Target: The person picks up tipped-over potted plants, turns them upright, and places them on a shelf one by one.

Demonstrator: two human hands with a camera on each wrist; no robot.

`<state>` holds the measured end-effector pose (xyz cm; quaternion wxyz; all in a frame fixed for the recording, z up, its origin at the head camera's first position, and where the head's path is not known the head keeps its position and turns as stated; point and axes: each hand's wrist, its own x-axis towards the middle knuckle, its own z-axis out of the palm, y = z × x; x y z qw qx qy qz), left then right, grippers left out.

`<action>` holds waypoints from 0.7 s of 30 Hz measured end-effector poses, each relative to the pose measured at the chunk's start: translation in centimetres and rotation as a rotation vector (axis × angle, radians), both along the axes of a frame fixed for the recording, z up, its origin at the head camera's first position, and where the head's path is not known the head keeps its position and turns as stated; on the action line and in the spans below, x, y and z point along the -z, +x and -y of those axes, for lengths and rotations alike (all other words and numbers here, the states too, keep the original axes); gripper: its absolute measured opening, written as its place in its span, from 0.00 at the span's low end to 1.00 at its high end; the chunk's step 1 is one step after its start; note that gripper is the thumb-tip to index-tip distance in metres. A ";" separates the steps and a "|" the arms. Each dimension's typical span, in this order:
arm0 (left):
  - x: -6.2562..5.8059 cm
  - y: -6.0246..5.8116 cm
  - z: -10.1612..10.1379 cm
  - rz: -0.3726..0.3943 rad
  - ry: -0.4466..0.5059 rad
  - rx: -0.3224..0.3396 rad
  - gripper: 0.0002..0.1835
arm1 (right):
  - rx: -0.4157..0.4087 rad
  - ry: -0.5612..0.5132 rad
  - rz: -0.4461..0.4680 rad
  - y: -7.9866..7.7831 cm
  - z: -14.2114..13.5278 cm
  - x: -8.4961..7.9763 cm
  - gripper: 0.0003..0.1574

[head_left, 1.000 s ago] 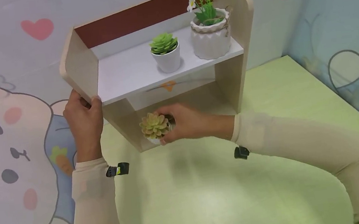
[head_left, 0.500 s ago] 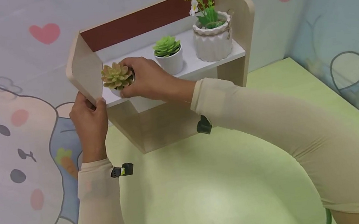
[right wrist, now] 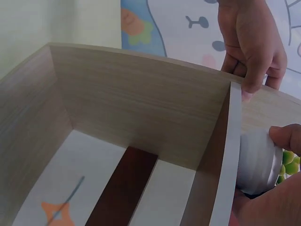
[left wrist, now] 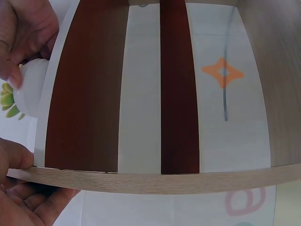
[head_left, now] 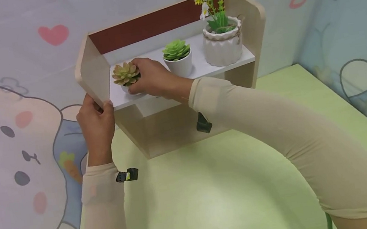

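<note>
A potted succulent [head_left: 126, 74] with reddish-green leaves and a white pot [right wrist: 256, 162] is at the left end of the shelf unit's white upper board [head_left: 150, 63]. My right hand [head_left: 157, 78] grips this pot from the right side, thumb in front. In both wrist views the pot's base appears against the board. My left hand [head_left: 97, 120] pinches the front edge of the small wooden shelf unit's left side panel [head_left: 91, 70], thumb at the board's corner and fingers behind the panel [left wrist: 155, 182].
A bright green succulent in a white pot [head_left: 179, 62] stands mid-board. To its right is a ribbed white pot [head_left: 223, 47] with daisies and twine. The lower compartment [head_left: 178, 126] opens forward over a pale green tabletop [head_left: 206, 195]. A cartoon-printed wall [head_left: 14, 92] stands behind.
My right hand has lifted the reddish-green succulent out of the lower compartment, up to the left end of the upper board. My left hand keeps its hold on the side panel.
</note>
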<state>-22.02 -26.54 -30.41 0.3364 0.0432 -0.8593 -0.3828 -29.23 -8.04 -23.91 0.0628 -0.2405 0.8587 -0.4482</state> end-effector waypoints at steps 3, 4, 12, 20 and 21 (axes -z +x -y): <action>0.1 -0.2 -0.1 0.002 -0.004 0.004 0.17 | 0.020 0.007 0.008 -0.1 -0.2 0.1 0.39; 0.1 -0.3 -0.1 -0.004 -0.005 0.003 0.17 | 0.022 0.007 0.008 -0.1 -0.2 0.1 0.38; -0.3 -0.2 -0.3 -0.011 -0.011 0.001 0.17 | 0.030 0.049 0.035 -0.2 -0.3 -0.3 0.44; -0.3 0.1 -0.3 0.008 -0.024 -0.021 0.17 | 0.029 0.085 0.031 0.0 -0.1 0.1 0.50; -0.2 0.1 -0.2 0.005 -0.028 -0.022 0.17 | 0.028 0.085 0.037 0.1 -0.1 0.2 0.51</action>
